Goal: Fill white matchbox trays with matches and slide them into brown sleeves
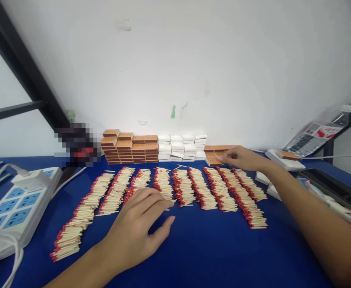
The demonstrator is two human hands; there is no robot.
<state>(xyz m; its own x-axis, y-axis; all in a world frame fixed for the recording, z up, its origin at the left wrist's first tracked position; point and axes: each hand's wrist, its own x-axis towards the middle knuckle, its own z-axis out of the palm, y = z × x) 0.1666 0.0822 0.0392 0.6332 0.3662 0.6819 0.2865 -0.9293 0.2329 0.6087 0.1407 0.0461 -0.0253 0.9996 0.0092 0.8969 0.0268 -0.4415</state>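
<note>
Several rows of red-tipped matches (211,190) lie fanned across the blue table (211,256). My left hand (139,228) rests on the near ends of the middle rows, fingers stretched toward the matches and holding nothing that I can see. My right hand (241,158) reaches to the back, where its fingertips touch a brown matchbox sleeve (214,161) in a low stack beside the wall. Stacks of brown sleeves (129,150) and white inner trays (183,147) stand along the wall.
A white and blue power strip (16,208) with cables lies at the left edge. At the right sit a white device (285,160) with a brown box on it, a plastic packet (319,136) and a dark tray (334,188). A black frame stands at the back left.
</note>
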